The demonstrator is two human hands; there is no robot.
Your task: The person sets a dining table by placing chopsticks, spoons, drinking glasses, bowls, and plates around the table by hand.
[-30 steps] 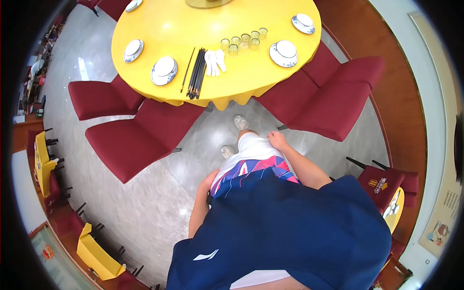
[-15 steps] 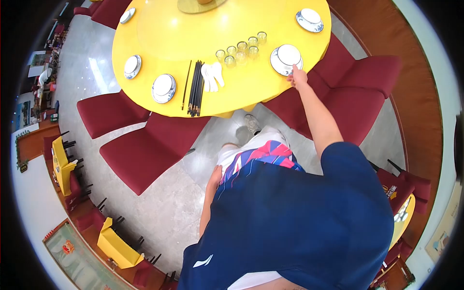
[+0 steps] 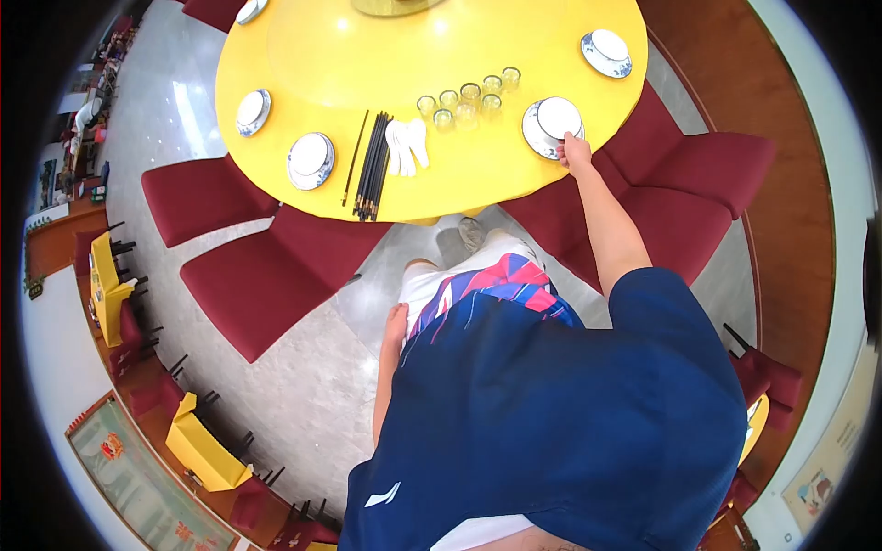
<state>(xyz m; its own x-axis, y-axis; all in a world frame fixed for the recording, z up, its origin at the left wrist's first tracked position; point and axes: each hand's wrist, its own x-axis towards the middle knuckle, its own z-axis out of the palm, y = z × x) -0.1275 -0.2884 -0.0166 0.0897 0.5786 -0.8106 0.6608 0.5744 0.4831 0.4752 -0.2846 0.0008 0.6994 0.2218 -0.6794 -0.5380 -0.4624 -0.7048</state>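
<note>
At the near right of the yellow table, my right hand (image 3: 575, 154) is closed at the near edge of a white bowl (image 3: 559, 117). The bowl sits on a blue-patterned plate (image 3: 536, 138), off its middle toward the right; the fingertips are partly hidden against the rims. My left hand (image 3: 396, 323) hangs low beside the white shorts (image 3: 419, 286), its fingers lying loosely against the cloth. Left of the plate stand several small glasses (image 3: 469, 92). White spoons (image 3: 401, 147) lie near a row of black chopsticks (image 3: 372, 170).
The round table (image 3: 312, 55) has a yellow cloth. More bowl-and-plate sets (image 3: 311, 161) stand around its edge, one at the upper right (image 3: 607, 52). Dark red chairs (image 3: 276, 275) stand on the near left, with others (image 3: 680, 211) under my right arm. Smaller yellow-covered tables (image 3: 207, 445) line the far left.
The view has shifted slightly, so the table appears a little lower and to the right. My right hand stays at the bowl and plate; my left hand remains beside the shorts.
</note>
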